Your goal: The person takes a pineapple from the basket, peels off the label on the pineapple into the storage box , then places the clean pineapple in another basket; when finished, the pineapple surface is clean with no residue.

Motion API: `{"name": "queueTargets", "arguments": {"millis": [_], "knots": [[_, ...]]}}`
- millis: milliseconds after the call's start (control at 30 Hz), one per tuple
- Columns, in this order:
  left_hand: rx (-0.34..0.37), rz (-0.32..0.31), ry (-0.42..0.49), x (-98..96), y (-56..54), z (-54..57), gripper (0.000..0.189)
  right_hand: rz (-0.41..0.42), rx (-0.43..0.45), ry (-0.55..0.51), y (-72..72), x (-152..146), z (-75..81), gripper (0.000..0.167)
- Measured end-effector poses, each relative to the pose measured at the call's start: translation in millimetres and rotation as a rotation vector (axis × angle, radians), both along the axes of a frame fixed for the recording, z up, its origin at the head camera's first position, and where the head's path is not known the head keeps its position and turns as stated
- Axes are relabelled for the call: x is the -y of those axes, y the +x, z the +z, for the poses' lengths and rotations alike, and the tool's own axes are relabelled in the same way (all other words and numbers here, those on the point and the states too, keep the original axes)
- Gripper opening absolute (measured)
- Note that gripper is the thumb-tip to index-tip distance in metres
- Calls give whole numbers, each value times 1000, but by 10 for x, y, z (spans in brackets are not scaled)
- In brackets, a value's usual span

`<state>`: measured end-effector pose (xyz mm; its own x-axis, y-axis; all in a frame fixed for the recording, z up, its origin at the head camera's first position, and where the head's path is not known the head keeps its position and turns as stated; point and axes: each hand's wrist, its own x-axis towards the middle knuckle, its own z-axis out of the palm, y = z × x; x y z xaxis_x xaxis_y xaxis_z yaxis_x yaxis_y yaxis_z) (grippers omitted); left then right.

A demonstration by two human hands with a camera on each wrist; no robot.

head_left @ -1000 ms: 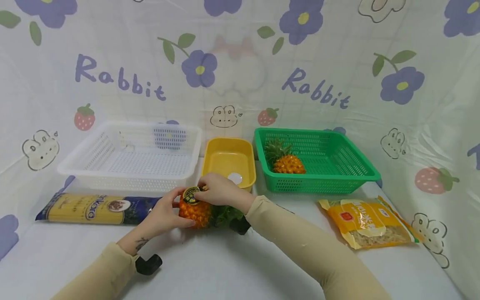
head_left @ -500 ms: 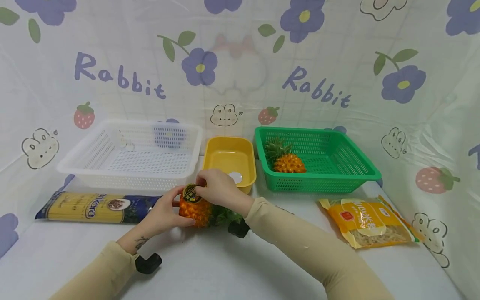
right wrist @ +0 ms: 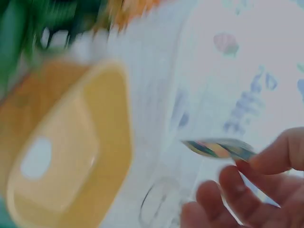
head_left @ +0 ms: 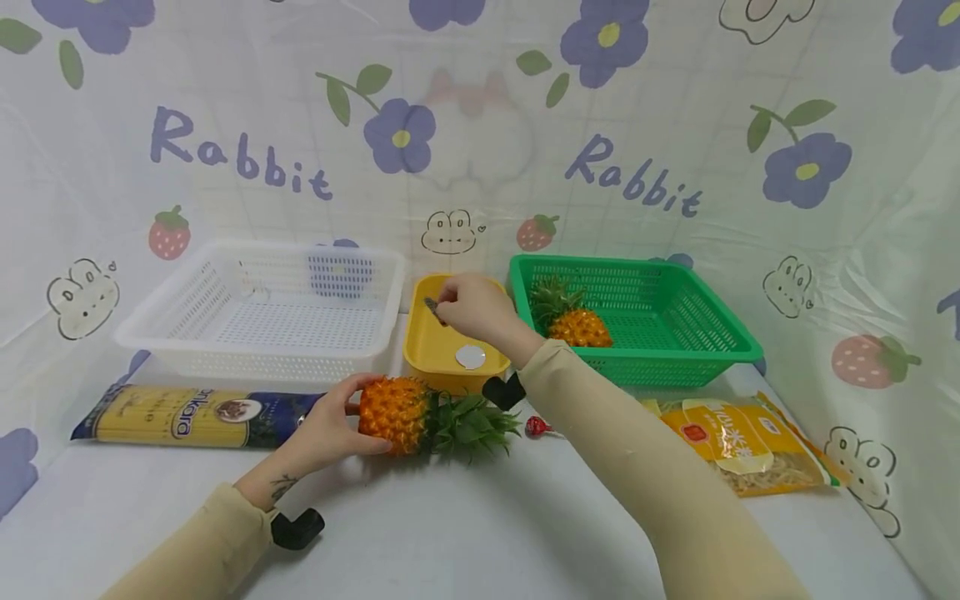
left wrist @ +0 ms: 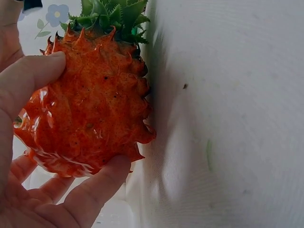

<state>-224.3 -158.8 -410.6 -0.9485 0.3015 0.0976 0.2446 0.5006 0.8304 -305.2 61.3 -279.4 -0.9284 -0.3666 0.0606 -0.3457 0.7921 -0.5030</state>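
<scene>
In the head view my left hand [head_left: 333,421] holds an orange pineapple [head_left: 393,417] lying on its side, its green leafy crown toward the right. The left wrist view shows thumb and fingers spread around the fruit's spiny body [left wrist: 95,104]. My right hand [head_left: 480,312] is over the yellow tub [head_left: 431,354], pinching a small round sticker [head_left: 433,310] between thumb and finger. Seen nearly edge-on in the right wrist view, the sticker [right wrist: 218,149] has dark and gold printing. A white disc [head_left: 471,357] lies in the tub.
Behind stand a white basket [head_left: 300,325] and a green basket [head_left: 645,367] holding another pineapple [head_left: 580,327]. A pack of spaghetti [head_left: 195,417] lies left, a yellow food bag [head_left: 738,442] right. A red lollipop [head_left: 536,427] rests beside the right forearm.
The black-and-gold sticker has come off the pineapple in my right hand, which has moved up and away over the yellow tub. The crown and lollipop are now uncovered. My left hand stays put.
</scene>
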Motion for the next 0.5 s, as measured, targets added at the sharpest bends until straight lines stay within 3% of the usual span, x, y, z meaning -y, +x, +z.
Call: {"name": "queueTargets", "arguments": {"millis": [200,333,500], "knots": [[-4,4,-7,2,-1,4,84,84,56,191,-239,-129,-87,30],[2,9,-12,2,-7,-1,83,171,71,286,-338,-135,-202,31],[-2,9,-11,-2,-7,1,84,209,72,352,-395,-94,-296,27]]}}
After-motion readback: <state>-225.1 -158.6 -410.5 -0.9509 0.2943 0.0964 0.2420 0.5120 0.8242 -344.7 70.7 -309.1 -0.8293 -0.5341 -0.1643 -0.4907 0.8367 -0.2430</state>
